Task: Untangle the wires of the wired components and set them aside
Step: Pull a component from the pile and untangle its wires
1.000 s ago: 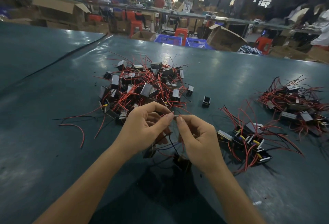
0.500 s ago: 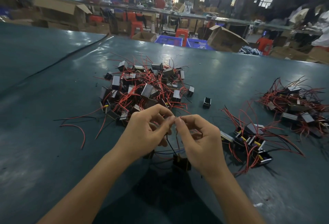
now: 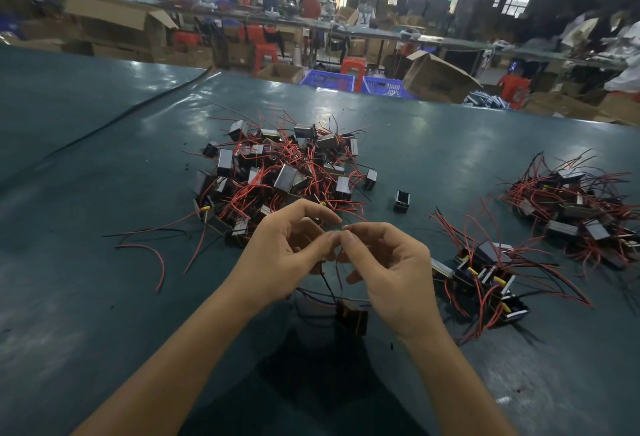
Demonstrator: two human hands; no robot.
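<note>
Wired component [image 3: 351,320], small and dark, sits low just under both hands, over the green table [image 3: 104,314]; I cannot tell whether it is resting or dangling. Its thin leads [image 3: 328,285] run up to the fingertips. Left hand [image 3: 287,259] and right hand [image 3: 391,272] meet tip to tip, each pinching a lead between thumb and finger, with the other fingers loosely curled. Step in hand, by my reading: teasing this one unit's leads apart. Tangled pile [image 3: 277,172] lies just beyond the hands, with plenty left in it. Sorted cluster [image 3: 485,272] lies near on the right, and a second cluster [image 3: 571,207] farther right. Next move likely calls for drawing the leads apart gently, then laying the unit by the near cluster without snagging its red wires.
</note>
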